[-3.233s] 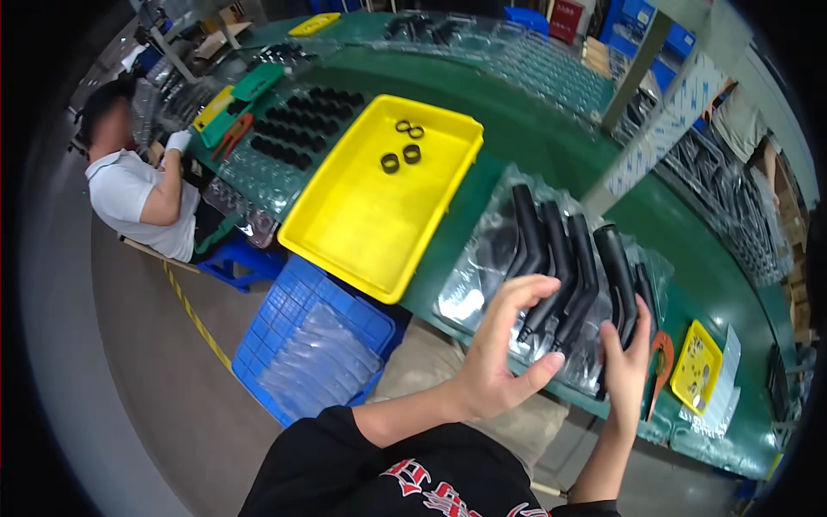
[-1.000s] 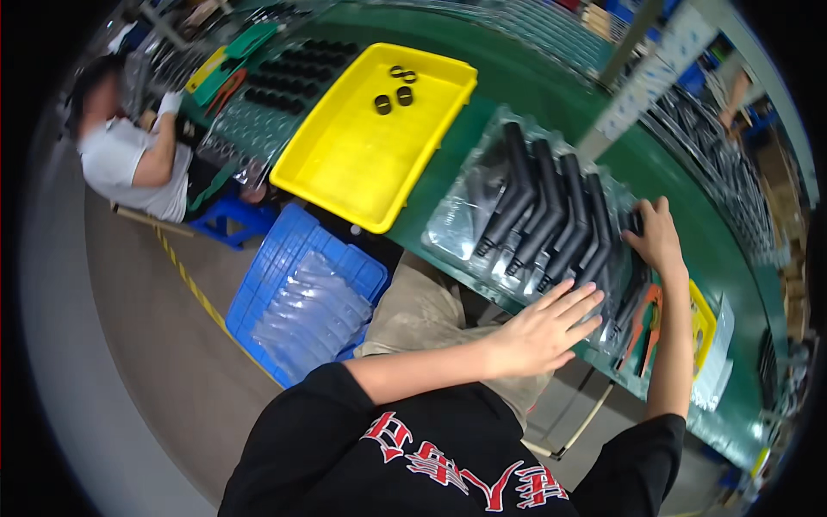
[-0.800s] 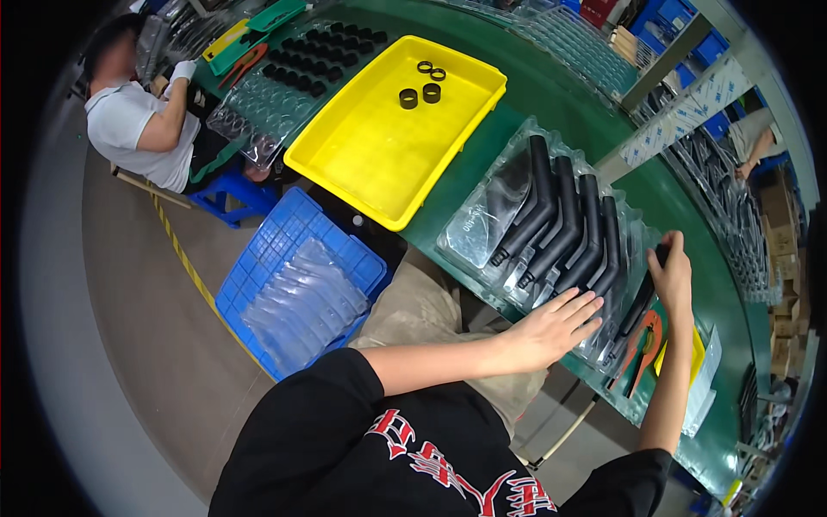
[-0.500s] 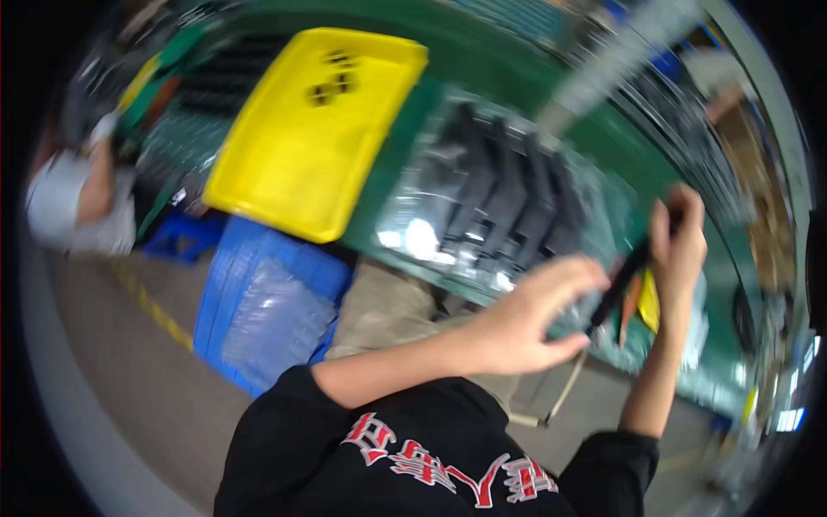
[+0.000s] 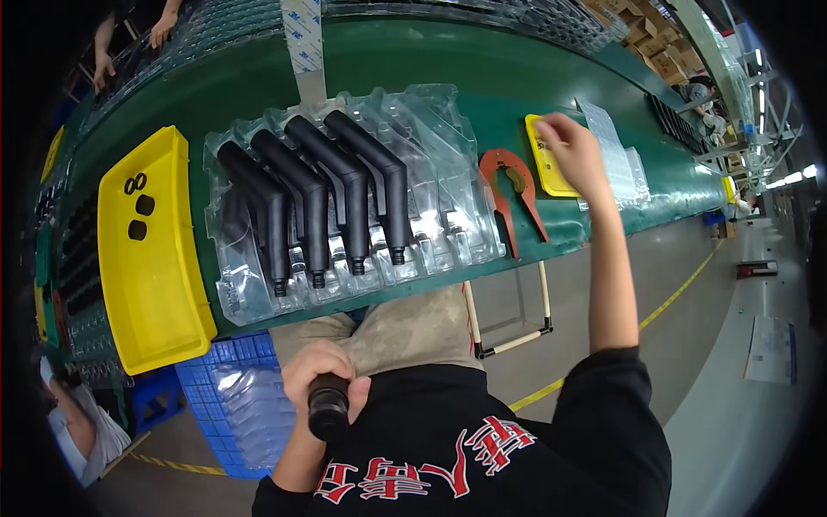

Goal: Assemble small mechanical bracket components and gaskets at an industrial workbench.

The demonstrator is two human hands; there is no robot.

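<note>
- Left hand point(image 5: 308, 372) grips a black tube point(image 5: 329, 408) over the lap, end toward my camera; right hand point(image 5: 575, 157) hangs over the small yellow tray, fingers bent, and I can't tell whether they hold anything.
- Green table point(image 5: 413, 56) carries a clear plastic tray point(image 5: 438, 125) with four bent tubes point(image 5: 352, 202).
- Small yellow tray point(image 5: 556, 183) lies beyond the orange-red pliers point(image 5: 500, 157).
- Small pieces point(image 5: 548, 167) sit inside; I'd pinch just one by fingertip, with the tube held steady.

Cardboard boxes point(image 5: 666, 64), a blue stool point(image 5: 158, 400)
</note>
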